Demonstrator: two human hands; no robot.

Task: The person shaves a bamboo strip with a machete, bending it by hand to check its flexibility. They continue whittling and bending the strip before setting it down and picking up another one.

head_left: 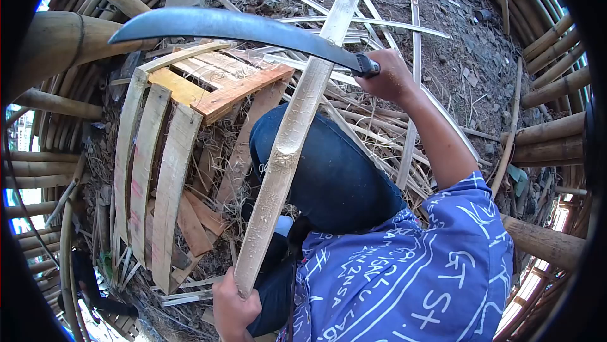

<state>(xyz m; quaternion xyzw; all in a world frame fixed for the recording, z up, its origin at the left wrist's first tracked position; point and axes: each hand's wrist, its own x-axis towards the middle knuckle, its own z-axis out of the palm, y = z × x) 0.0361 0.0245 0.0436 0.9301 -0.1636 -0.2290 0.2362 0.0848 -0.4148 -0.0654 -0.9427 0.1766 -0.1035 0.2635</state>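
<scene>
My left hand (235,303) is wrapped round the near end of a long split bamboo strip (297,114), its hollow inner face up, with a node partway along. The strip slants up and away across my raised knee. In my right hand (389,76) is the dark handle of a machete (227,26). Its long curved blade points left and crosses over the far part of the strip. Small chips and shavings dot the strip's inner face.
A slatted wooden crate (171,121) stands left of my knee. Cut bamboo strips (373,124) and shavings litter the ground ahead and right. Stacked bamboo poles (550,133) line the right side, and thick bamboo poles (57,45) line the left.
</scene>
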